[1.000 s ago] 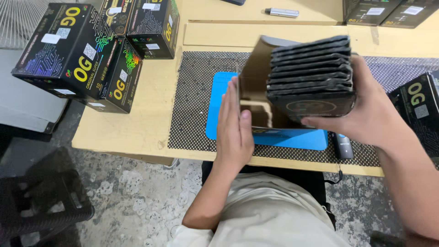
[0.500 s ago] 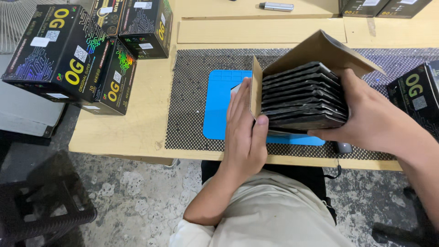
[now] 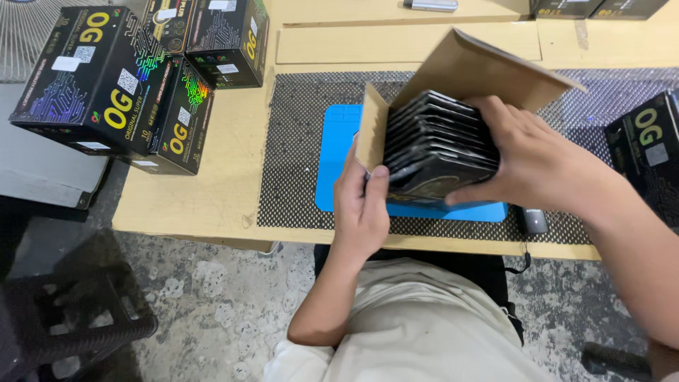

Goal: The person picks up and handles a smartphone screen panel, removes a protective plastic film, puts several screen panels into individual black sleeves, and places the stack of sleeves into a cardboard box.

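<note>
Our right hand grasps the packet stack; our left hand grips the carton. Uneven squeeze could spill packets.

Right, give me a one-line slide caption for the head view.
Both hands grip a stack of flat black packs wrapped in a brown cardboard sleeve, above a blue mat.

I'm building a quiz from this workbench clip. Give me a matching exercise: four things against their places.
Things:
1. stack of black packs
2. blue mat
3. left hand
4. big black boxes

Places:
A. at the table's left end
B. inside the cardboard sleeve, gripped by the right hand
C. flat on the black mesh mat
D. against the sleeve's near end

Pairs: 1-B, 2-C, 3-D, 4-A
</note>
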